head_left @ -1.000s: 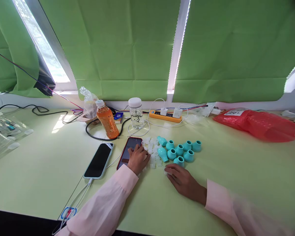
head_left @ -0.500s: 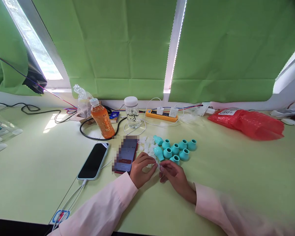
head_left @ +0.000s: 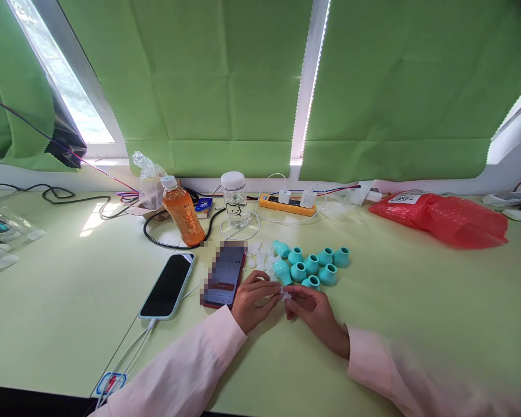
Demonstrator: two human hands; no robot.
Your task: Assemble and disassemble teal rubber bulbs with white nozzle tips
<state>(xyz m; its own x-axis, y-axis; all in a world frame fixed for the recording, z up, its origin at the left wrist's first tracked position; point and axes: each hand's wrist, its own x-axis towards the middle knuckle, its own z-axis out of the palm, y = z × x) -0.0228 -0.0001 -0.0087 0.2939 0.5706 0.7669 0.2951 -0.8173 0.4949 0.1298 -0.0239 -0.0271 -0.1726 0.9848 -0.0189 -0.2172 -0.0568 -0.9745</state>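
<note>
My left hand (head_left: pixel 257 301) and my right hand (head_left: pixel 313 313) meet just in front of the pile of parts. Between their fingertips is a small translucent white plastic piece (head_left: pixel 285 295), pinched from both sides; its exact shape is too small to make out. Right behind my fingers lie several turquoise bulb-shaped pieces (head_left: pixel 327 274), most of them with a round opening facing up. To their left sits a heap of small translucent white pieces (head_left: pixel 260 255), partly hidden by my left hand.
A phone with a lit screen (head_left: pixel 226 275) and a dark phone on a cable (head_left: pixel 168 286) lie left of my hands. Farther back stand an orange drink bottle (head_left: pixel 183 214), a clear jar (head_left: pixel 235 202) and a yellow power strip (head_left: pixel 287 204). A red plastic bag (head_left: pixel 443 220) lies right.
The fingertips of both hands have drawn closer together around the small white piece. The whole view has shifted slightly; the objects on the table have stayed in place.
</note>
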